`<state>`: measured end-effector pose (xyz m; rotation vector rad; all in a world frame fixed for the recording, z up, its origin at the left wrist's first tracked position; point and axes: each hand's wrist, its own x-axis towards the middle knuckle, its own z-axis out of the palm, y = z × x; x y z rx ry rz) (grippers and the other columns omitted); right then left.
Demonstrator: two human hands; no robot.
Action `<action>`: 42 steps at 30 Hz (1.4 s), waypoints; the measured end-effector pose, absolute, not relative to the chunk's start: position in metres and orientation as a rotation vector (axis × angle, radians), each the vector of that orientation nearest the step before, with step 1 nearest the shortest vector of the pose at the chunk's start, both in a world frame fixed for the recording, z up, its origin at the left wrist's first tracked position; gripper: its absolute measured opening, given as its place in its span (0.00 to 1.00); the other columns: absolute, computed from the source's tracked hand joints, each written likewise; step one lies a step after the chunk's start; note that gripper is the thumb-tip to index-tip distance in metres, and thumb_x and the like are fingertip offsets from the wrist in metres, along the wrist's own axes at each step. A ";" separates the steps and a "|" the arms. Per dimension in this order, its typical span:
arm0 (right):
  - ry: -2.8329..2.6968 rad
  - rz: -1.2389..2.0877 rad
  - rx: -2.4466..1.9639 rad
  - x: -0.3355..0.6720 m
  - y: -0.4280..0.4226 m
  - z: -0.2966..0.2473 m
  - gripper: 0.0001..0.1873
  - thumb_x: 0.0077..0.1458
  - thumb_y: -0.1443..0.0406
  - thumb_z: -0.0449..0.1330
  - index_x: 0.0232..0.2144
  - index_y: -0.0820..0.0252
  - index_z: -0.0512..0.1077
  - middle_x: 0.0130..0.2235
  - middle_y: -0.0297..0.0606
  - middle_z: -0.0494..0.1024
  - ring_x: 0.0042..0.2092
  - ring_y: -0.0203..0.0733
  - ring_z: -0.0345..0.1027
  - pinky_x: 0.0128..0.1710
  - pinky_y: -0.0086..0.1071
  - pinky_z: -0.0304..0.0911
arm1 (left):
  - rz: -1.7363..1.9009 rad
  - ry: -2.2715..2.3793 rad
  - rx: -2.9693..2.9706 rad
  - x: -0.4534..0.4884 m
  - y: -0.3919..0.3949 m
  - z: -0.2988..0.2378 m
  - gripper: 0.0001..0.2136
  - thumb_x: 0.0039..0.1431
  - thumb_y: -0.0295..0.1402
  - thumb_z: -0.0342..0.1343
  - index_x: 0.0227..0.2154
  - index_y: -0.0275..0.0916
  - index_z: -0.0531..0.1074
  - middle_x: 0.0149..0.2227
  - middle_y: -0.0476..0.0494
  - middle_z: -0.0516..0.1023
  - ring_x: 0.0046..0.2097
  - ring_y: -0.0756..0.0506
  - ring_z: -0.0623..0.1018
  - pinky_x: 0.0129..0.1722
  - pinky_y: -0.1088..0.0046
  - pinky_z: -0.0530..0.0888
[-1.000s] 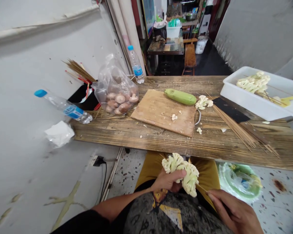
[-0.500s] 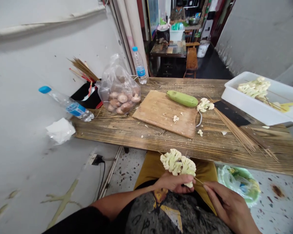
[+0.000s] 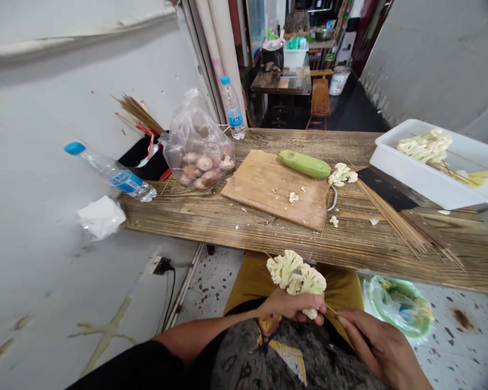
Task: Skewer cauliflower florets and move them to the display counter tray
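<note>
Over my lap, below the table edge, my left hand (image 3: 290, 306) is closed around cauliflower florets (image 3: 295, 272) threaded on a thin bamboo skewer (image 3: 330, 310). My right hand (image 3: 380, 349) pinches the skewer's near end just right of the florets. The skewer's far tip sticks out past the florets toward the table. On the table above lie a bundle of bare skewers (image 3: 398, 222) and a loose floret (image 3: 341, 174).
A wooden cutting board (image 3: 274, 187) carries a green gourd (image 3: 304, 163). A bag of mushrooms (image 3: 197, 151), two water bottles (image 3: 109, 171) (image 3: 231, 108) and a cleaver (image 3: 386, 190) lie around it. A white tub (image 3: 435, 168) holds finished skewers. A green bin (image 3: 398, 303) stands on the floor at right.
The florets have been pushed closer together along the skewer. My right hand has moved left toward my left hand. The view has shifted slightly.
</note>
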<state>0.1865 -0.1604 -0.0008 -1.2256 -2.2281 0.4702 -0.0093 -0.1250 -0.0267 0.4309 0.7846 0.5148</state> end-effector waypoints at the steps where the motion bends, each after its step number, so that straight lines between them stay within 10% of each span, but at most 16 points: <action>1: -2.217 0.462 -1.228 0.187 -0.161 -0.001 0.10 0.62 0.65 0.51 0.36 0.55 0.72 0.30 0.32 0.80 0.27 0.32 0.75 0.28 0.19 0.69 | 0.512 0.799 0.453 -0.009 -0.125 -0.028 0.22 0.34 0.47 0.68 0.28 0.33 0.73 0.26 0.48 0.73 0.27 0.51 0.71 0.31 0.72 0.63; 10: -2.157 0.504 -1.261 0.189 -0.166 -0.003 0.08 0.60 0.65 0.53 0.35 0.53 0.73 0.30 0.30 0.80 0.27 0.32 0.74 0.28 0.18 0.68 | 0.495 0.879 0.536 -0.012 -0.125 -0.032 0.24 0.35 0.51 0.66 0.26 0.34 0.74 0.23 0.49 0.72 0.25 0.54 0.68 0.25 0.77 0.60; 20: -2.023 0.425 -1.344 0.193 -0.146 -0.005 0.06 0.60 0.64 0.54 0.35 0.55 0.71 0.30 0.31 0.80 0.29 0.34 0.75 0.29 0.20 0.68 | 1.076 0.751 0.500 -0.023 -0.099 -0.020 0.33 0.40 0.42 0.68 0.51 0.41 0.67 0.49 0.40 0.73 0.50 0.40 0.72 0.52 0.62 0.67; 30: -2.020 0.284 -1.309 0.201 -0.148 -0.020 0.06 0.59 0.66 0.55 0.37 0.56 0.72 0.32 0.34 0.80 0.30 0.36 0.75 0.30 0.24 0.69 | 0.944 1.118 1.262 -0.037 -0.069 0.005 0.43 0.38 0.30 0.68 0.60 0.42 0.56 0.45 0.42 0.71 0.42 0.46 0.73 0.42 0.70 0.70; 42: -1.678 1.026 -1.389 0.175 -0.129 -0.016 0.18 0.59 0.55 0.53 0.27 0.58 0.75 0.28 0.35 0.79 0.30 0.40 0.73 0.29 0.27 0.68 | 1.085 1.260 1.498 -0.007 -0.078 0.011 0.40 0.41 0.27 0.64 0.60 0.45 0.57 0.39 0.49 0.70 0.35 0.50 0.71 0.36 0.75 0.68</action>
